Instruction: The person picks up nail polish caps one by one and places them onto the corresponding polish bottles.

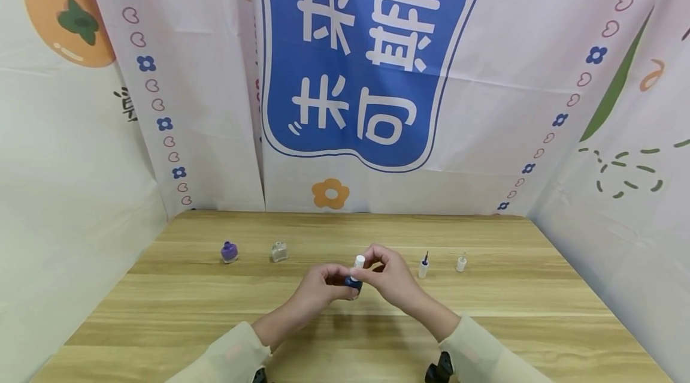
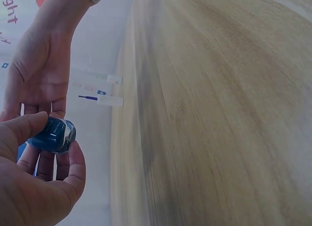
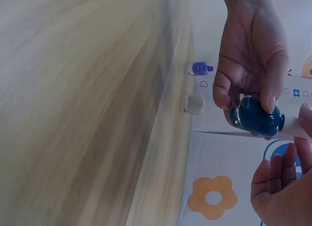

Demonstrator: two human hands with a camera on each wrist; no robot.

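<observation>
We have both hands up over the desk [image 1: 302,341]: our left hand [image 1: 319,288] grips a dark blue nail-polish bottle [image 3: 253,116], and our right hand [image 1: 395,281] pinches the white cap [image 1: 359,261] at its neck. From that bottle, an uncapped purple nail-polish bottle [image 1: 229,252] and an uncapped clear nail-polish bottle [image 1: 279,252] stand toward ten o'clock; two white brush caps [image 1: 423,269] stand toward half past two, brushes upward.

Two bottles [image 1: 229,252] stand toward the worktop's [image 1: 539,305] far left corner, two brush caps [image 1: 423,268] toward its far right; between, above it, a third bottle [image 1: 353,285].
</observation>
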